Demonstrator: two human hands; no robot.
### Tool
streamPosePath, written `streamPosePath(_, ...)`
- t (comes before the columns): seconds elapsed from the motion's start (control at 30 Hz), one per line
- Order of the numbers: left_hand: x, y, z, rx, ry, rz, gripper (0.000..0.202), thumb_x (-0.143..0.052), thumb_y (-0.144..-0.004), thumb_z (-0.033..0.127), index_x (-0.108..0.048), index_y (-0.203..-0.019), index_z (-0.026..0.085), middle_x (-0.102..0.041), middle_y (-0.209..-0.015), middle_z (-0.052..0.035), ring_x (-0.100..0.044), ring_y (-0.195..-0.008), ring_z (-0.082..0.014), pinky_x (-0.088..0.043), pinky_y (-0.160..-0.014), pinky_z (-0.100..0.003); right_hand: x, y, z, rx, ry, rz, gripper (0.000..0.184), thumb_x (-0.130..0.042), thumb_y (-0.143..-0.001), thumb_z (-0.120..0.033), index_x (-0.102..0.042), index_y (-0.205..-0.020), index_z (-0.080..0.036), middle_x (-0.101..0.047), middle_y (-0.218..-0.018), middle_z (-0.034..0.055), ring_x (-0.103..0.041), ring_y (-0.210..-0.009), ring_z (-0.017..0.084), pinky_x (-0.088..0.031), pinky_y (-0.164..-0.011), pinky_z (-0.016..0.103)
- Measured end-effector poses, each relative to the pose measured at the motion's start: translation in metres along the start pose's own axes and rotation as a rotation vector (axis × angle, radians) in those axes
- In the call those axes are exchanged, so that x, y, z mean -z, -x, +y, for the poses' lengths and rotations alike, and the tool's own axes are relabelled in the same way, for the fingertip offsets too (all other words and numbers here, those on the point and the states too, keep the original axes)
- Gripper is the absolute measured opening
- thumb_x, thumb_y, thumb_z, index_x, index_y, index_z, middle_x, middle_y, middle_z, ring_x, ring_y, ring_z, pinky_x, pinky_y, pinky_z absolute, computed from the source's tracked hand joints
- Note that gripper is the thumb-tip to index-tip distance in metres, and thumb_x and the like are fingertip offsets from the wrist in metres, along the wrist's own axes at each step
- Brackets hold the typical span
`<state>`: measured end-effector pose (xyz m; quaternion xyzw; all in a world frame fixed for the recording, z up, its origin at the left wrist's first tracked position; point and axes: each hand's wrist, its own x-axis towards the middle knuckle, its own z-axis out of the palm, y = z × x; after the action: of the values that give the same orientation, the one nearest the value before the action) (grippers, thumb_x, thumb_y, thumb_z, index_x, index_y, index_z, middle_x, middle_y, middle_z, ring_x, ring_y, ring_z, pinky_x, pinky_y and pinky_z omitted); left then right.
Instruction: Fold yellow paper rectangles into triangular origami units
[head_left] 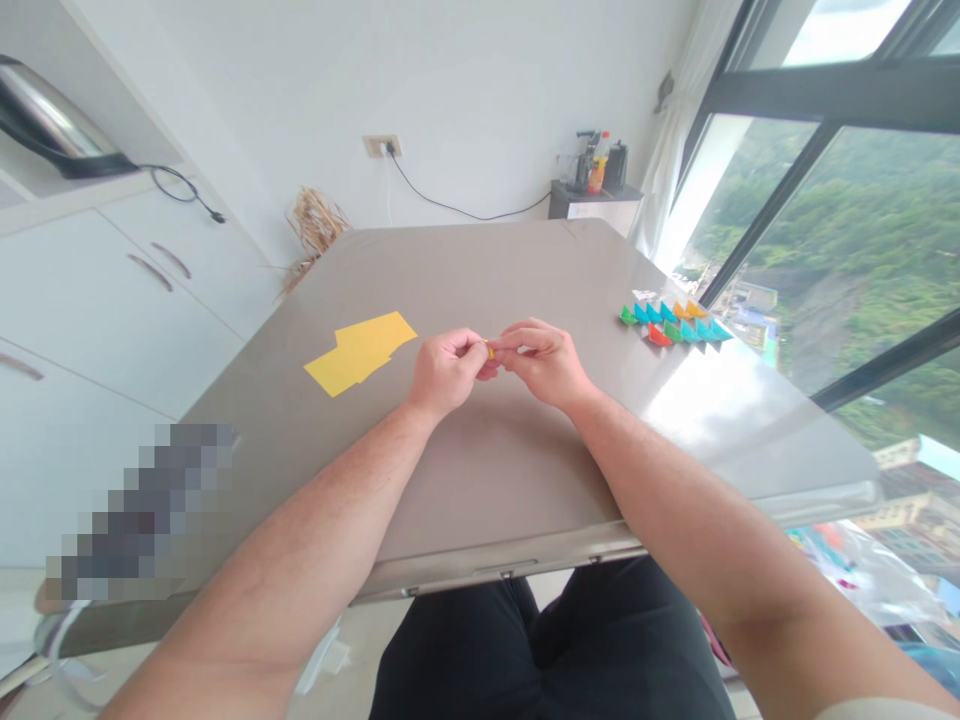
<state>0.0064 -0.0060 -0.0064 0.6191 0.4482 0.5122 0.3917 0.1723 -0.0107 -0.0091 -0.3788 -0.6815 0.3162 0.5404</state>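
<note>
Between my two hands, above the middle of the table, is a small piece of folded yellow paper point(491, 350); the fingers cover most of it, so its shape does not show. My left hand point(450, 370) pinches it from the left with thumb and fingers. From the right, my right hand point(544, 360) pinches the same piece, fingertips almost touching the left ones. Flat sheets of yellow paper point(360, 352) lie overlapping to the left of my left hand. Several folded paper boats point(675, 323), blue, green, orange and red, stand in rows to the right.
The grey-brown table point(480, 270) has its front edge near my lap. A blurred-out dark object point(146, 510) lies at its left edge. Beyond the far right corner, a small cabinet point(600, 205) bears bottles. Windows point(825, 220) line the right; a kettle point(60, 120) stands upper left.
</note>
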Motion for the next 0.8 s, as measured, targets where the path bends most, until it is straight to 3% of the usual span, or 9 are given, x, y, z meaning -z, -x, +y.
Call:
streamPosePath(0.2,0.001,0.001,0.004,-0.034,-0.045,-0.005,0.014,-0.061,-0.079,0.026,-0.067,-0.067,0.019,-0.072,-0.064,-0.0011,-0.069,-0.058,-0.0160,-0.056,-0.058,-0.025,0.002,0.001,-0.001,0.027,-0.003,-0.031,0.008,-0.070,-0.082,-0.027,-0.078,-0.081,-0.026,-0.070,-0.093,0.0034,-0.068,-0.086,0.019,-0.058,-0.073,0.034)
streamPosePath(0.37,-0.001,-0.001,0.000,-0.019,-0.025,0.006,0.016,-0.063,-0.080,0.030,-0.068,-0.069,0.019,-0.068,-0.059,-0.0010,-0.066,-0.056,-0.0153,-0.054,-0.056,-0.025,0.000,0.001,-0.002,0.035,0.086,-0.014,0.008,-0.073,-0.080,-0.027,-0.078,-0.085,-0.025,-0.071,-0.092,0.0030,-0.068,-0.085,0.018,-0.056,-0.072,0.031)
streamPosePath(0.57,-0.003,-0.003,-0.004,0.104,0.084,-0.050,0.023,-0.074,-0.078,0.038,-0.072,-0.086,0.016,-0.074,-0.073,-0.0061,-0.069,-0.063,-0.0177,-0.060,-0.065,-0.033,0.000,-0.003,0.001,-0.223,0.010,0.130,0.011,-0.067,-0.082,-0.029,-0.069,-0.075,-0.020,-0.067,-0.063,-0.0004,-0.065,-0.061,0.015,-0.049,-0.056,0.027)
streamPosePath(0.7,0.000,-0.004,-0.005,-0.016,0.047,-0.015,0.031,-0.079,-0.074,0.033,-0.072,-0.102,0.021,-0.076,-0.091,-0.0057,-0.071,-0.084,-0.0205,-0.060,-0.068,-0.031,0.002,-0.007,0.001,-0.317,-0.110,0.149,0.013,-0.072,-0.077,-0.029,-0.065,-0.077,-0.019,-0.066,-0.061,-0.0016,-0.065,-0.055,0.014,-0.051,-0.054,0.026)
streamPosePath(0.8,0.000,-0.005,-0.006,-0.145,-0.057,-0.029,0.022,-0.080,-0.075,0.034,-0.075,-0.092,0.022,-0.077,-0.094,-0.0054,-0.071,-0.087,-0.0199,-0.059,-0.076,-0.032,0.002,-0.007,0.001,-0.329,-0.172,0.108,0.017,-0.074,-0.075,-0.028,-0.060,-0.077,-0.020,-0.067,-0.062,-0.0022,-0.066,-0.055,0.014,-0.055,-0.056,0.027)
